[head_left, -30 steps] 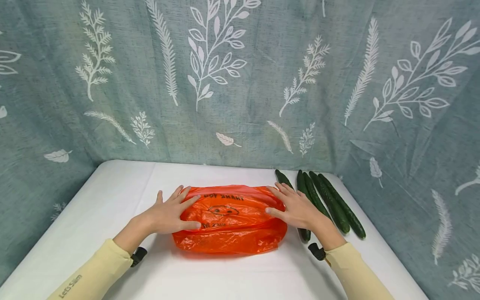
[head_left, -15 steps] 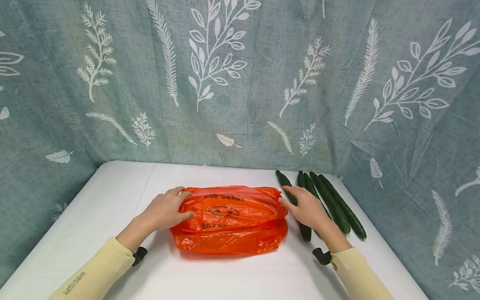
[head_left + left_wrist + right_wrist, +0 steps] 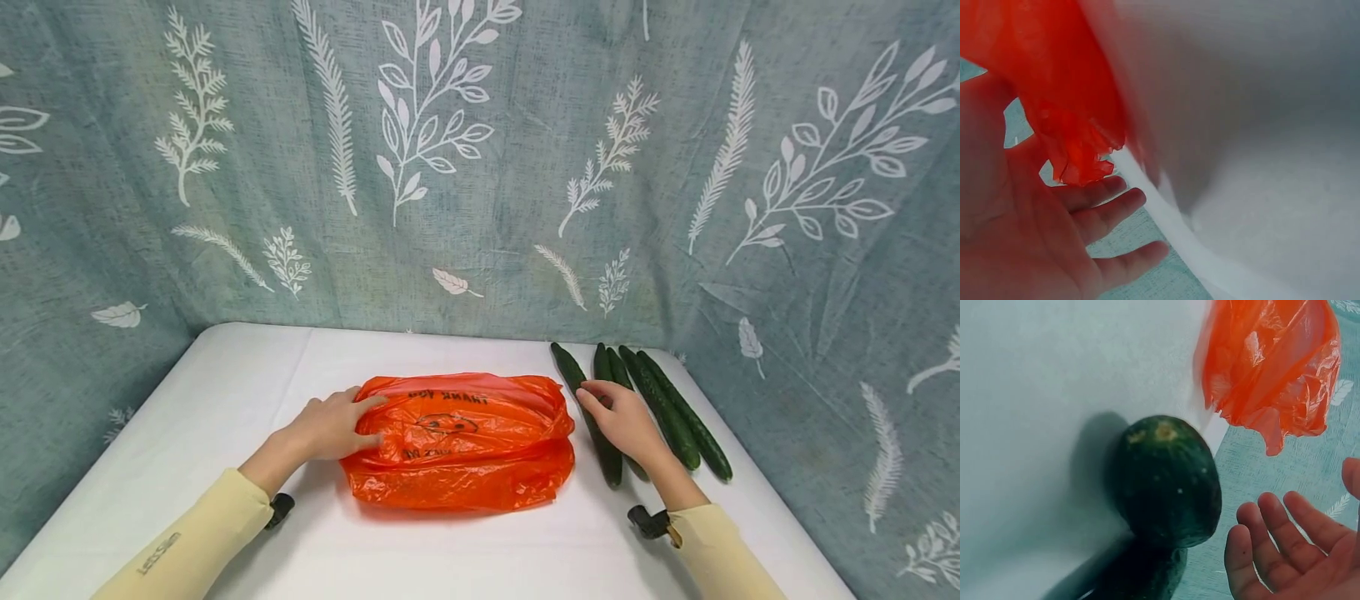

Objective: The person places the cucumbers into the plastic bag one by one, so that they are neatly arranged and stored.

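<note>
An orange-red plastic bag (image 3: 457, 479) with dark printing lies flat and crumpled on the white table. My left hand (image 3: 327, 427) is at its left end, fingers spread; in the left wrist view the extended fingers (image 3: 1110, 215) sit beside the bag's crinkled edge (image 3: 1079, 81). To the right of the bag, my right hand (image 3: 628, 421) hovers over the nearest cucumber (image 3: 568, 367), its fingers loosely bent. The right wrist view has that hand's relaxed fingers (image 3: 1285, 534) apart from a cucumber's blunt end (image 3: 1169, 481). It covers parts of the cucumbers beneath it.
Several long dark green cucumbers (image 3: 666, 408) lie side by side at the table's right, close to its right edge. A blue-green curtain (image 3: 480, 250) with white leaf prints surrounds the back and sides of the white table (image 3: 225, 400).
My right hand has left the bag's right end and shifted right over the cucumbers. My left hand has drawn back slightly to the bag's left end. The bag has barely moved.
</note>
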The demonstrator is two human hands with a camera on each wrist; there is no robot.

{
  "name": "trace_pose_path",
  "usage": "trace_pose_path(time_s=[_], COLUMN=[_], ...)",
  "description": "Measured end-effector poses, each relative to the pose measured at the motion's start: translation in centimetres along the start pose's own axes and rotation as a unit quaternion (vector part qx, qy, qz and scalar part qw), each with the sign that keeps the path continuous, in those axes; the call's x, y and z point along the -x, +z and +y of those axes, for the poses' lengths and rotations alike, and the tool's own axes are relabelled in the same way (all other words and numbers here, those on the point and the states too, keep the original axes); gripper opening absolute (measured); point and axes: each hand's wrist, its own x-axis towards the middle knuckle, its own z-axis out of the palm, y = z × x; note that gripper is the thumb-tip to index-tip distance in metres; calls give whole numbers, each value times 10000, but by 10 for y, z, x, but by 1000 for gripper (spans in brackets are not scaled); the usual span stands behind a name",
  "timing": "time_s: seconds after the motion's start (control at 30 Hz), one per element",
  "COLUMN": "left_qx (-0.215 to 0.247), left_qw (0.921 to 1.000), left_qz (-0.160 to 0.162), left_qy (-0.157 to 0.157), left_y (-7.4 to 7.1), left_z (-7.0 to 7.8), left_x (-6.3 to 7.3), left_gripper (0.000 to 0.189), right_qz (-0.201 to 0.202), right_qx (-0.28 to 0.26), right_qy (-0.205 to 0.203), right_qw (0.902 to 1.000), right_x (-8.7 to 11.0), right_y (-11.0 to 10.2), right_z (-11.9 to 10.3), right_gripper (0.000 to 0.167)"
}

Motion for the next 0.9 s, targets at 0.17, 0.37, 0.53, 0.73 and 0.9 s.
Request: trace_pose_path(time_s=[0.17, 0.37, 0.53, 0.73, 0.9], left_qx=[-34, -2, -5, -93, -139], left_qw=[9999, 9995, 9995, 9991, 9988], left_qz=[-120, -194, -136, -167, -232], left_qy=[-88, -235, -279, -372, -419], left_y=[5, 11, 11, 13, 12], left_z=[-2, -4, -2, -1, 2], left_x=[-2, -3, -2, -2, -1], left_gripper=[72, 75, 77, 78, 78], right_qz=[33, -25, -52, 7, -95], right_qx=[-377, -874, -1248, -1090, -1088], right_qy=[283, 986, 1378, 1717, 2001], right_qw=[9989, 9913, 9826, 9791, 9737], right_x=[-2, -2, 0, 3, 8], right_y=[1, -1, -4, -2, 0], right_z=[8, 13, 13, 15, 17], right_gripper=[48, 47, 50, 52, 55])
